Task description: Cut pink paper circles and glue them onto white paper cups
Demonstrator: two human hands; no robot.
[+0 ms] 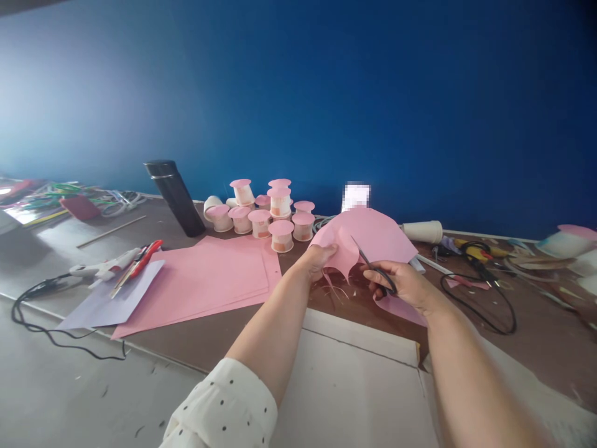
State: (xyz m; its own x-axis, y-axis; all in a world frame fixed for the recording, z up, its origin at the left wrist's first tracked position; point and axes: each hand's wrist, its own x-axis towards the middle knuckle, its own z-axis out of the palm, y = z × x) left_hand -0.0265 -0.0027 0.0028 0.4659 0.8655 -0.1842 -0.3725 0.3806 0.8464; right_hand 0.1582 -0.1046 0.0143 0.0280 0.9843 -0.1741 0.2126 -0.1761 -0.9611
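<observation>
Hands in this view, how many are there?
2: the left hand, holding pink paper, and the right hand, holding scissors. Some fingers are hidden, but both hands show.

A plain blue wall (298, 93) is filling the upper part of the view, with a pale glow (28, 87) spreading over its left side while its far right corner is sinking into near-black. Along its foot a brown table (200, 341) is running from left to right, its left part catching a whitish sheen (65, 230). Below the near edge a grey surface (69, 398), perhaps floor, is showing dark marks, and a white panel (354, 386) is standing out at the lower middle.
</observation>
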